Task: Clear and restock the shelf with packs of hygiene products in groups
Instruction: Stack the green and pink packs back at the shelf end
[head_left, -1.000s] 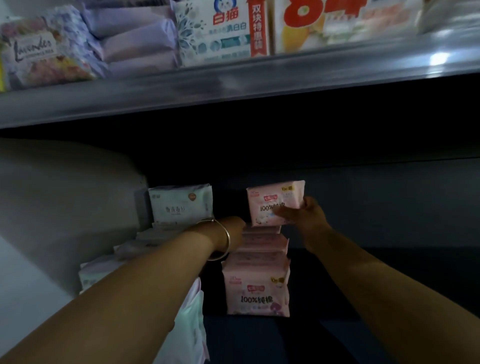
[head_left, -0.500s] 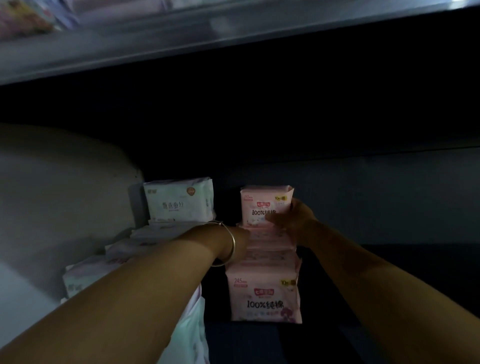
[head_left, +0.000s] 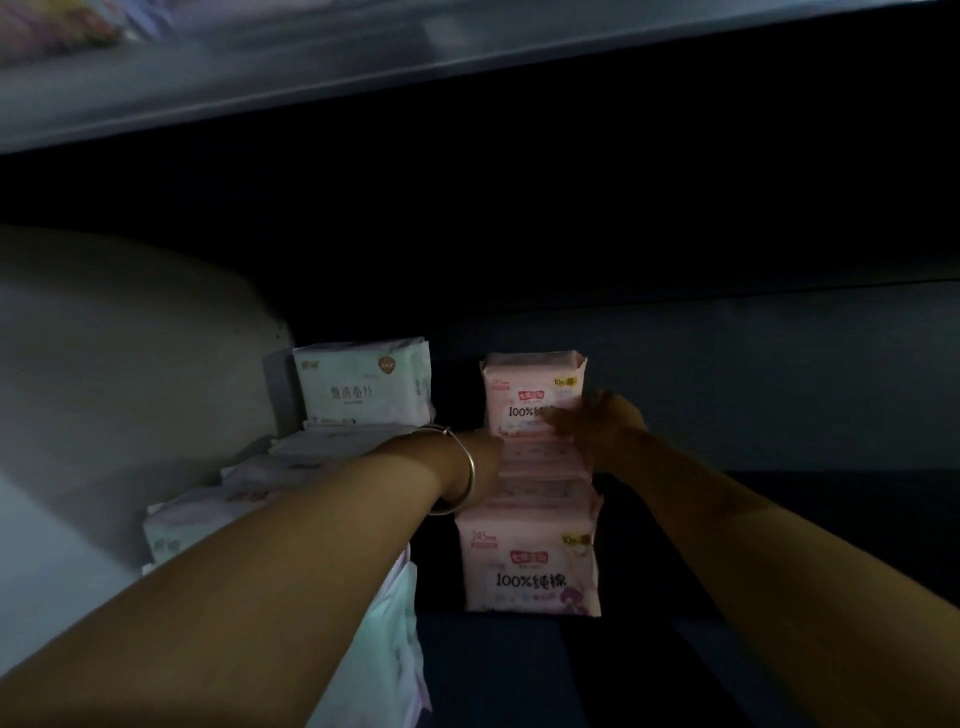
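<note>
Two rows of packs run back into a dim lower shelf (head_left: 779, 374), under the blurred metal edge of the upper shelf (head_left: 363, 67). At the far left a pale curved side panel (head_left: 114, 338) closes the bay. Against it stands the white row (head_left: 291, 462), whose rearmost white pack (head_left: 363, 387) is upright and faces the camera; the packs in front of it are partly hidden by the left forearm, which crosses them on its way to the middle. A metal bangle (head_left: 462, 475) circles that wrist. The left hand (head_left: 488, 457) reaches in against the left side of the pink row (head_left: 535, 483), but its fingers are out of sight behind the wrist and the packs, so I cannot tell whether they are spread or closed. Just right of the white row, with a dark gap between, the pink row ends nearest the camera in the front pink pack (head_left: 530, 566), upright with its printed face outward. At the back stands the rear pink pack (head_left: 532, 395), upright and level on the shelf. The right hand (head_left: 597, 423) is blurred, its fingers lying across the lower right of that pack's face, touching it, seemingly loose rather than pinching. A second ago this pack was held tilted and raised above the row; now it sits squarely at the rear, and the view has dropped, so the goods on the upper shelf are nearly out of frame.
</note>
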